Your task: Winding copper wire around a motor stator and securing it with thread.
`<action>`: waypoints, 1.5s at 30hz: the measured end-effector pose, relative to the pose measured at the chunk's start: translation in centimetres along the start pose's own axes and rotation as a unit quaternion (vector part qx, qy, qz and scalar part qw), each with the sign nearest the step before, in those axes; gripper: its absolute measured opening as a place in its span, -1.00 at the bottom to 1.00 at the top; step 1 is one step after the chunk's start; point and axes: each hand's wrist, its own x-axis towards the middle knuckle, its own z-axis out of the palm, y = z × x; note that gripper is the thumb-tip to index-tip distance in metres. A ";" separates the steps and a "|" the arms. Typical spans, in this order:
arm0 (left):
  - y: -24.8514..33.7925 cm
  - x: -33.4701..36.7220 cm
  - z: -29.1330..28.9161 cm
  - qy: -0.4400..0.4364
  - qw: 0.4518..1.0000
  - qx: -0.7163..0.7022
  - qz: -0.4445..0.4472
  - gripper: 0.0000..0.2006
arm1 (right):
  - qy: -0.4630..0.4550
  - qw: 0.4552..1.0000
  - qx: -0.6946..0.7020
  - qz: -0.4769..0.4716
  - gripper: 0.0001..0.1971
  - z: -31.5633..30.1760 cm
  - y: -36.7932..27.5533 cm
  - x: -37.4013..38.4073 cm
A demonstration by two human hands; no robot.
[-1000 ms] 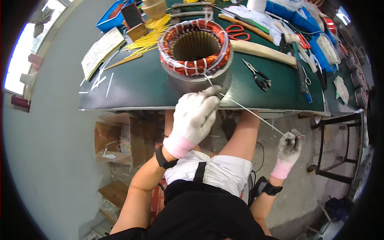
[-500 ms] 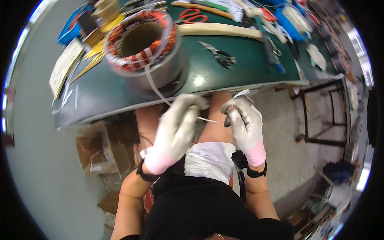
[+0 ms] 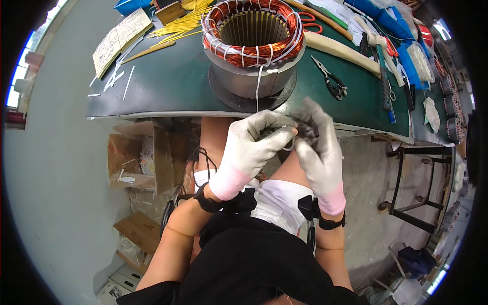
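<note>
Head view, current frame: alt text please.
Gloved left hand and right hand close together before a copper-wound motor stator, its white cord running down to the left hand. The stator stands on a round dark plate on a green workbench, an open notebook left, pliers right.

Bright, fairly even light across scene. Pale glass window point(image 3: 26, 53) at far left overexposed; white glare streaks at right rim. Soft shadow on grey concrete floor point(image 3: 363, 223), near right. White-gloved right hand point(image 3: 322, 157) motion-blurred at fingers; grey metal cylinder with copper windings point(image 3: 236, 80) crisp. Fisheye distortion: smooth green tabletop point(image 3: 168, 86) edge bows; corners black.
</note>
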 end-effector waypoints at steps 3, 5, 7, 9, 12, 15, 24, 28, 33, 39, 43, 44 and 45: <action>-0.6 0.0 0.0 0.035 0.997 0.005 0.062 -0.87 | 0.018 0.964 0.244 0.108 -0.68 1.2 -1.1 0.8; -0.3 -0.2 -0.2 0.041 0.997 0.007 0.057 -0.88 | 0.012 0.977 0.185 0.101 -0.72 0.9 -1.3 0.7; -0.3 -0.4 -0.1 0.047 0.997 0.006 0.052 -0.89 | 0.032 0.992 0.096 0.070 -0.84 0.8 -1.3 0.8; -0.4 -0.5 0.1 0.075 0.992 -0.006 0.100 -0.90 | 0.036 0.993 0.085 0.071 -0.86 0.6 -1.7 0.7; 0.7 -1.1 -0.1 0.084 0.984 0.095 0.125 -0.85 | 0.045 0.989 0.118 0.074 -0.89 0.3 -2.0 0.6; 0.5 -2.1 0.0 0.020 0.973 0.189 0.127 -0.84 | 0.050 0.976 0.199 0.069 -0.92 0.5 -2.1 0.5; 0.2 -2.0 0.2 0.002 0.966 0.175 0.190 -0.86 | 0.041 0.956 0.281 0.077 -0.91 0.7 -2.4 0.7; 0.4 -2.2 0.3 -0.002 0.973 0.150 0.175 -0.80 | 0.045 0.959 0.272 0.069 -0.91 0.6 -2.3 0.7; 0.3 -2.2 0.2 -0.009 0.977 0.137 0.165 -0.78 | 0.064 0.958 0.269 0.081 -0.91 0.7 -2.6 0.8; -0.3 -2.0 0.1 0.008 0.964 0.159 0.215 -0.78 | 0.071 0.965 0.240 0.073 -0.91 0.6 -2.7 0.9; -0.2 -1.9 -0.2 0.005 0.945 0.212 0.249 -0.77 | 0.061 0.970 0.228 0.065 -0.89 0.5 -2.5 0.9; -0.2 -1.9 -0.1 0.005 0.945 0.212 0.249 -0.77 | 0.061 0.970 0.228 0.064 -0.89 0.5 -2.5 0.9; -0.3 -2.0 0.0 0.019 0.953 0.186 0.238 -0.78 | 0.064 0.973 0.213 0.055 -0.88 0.5 -2.4 0.9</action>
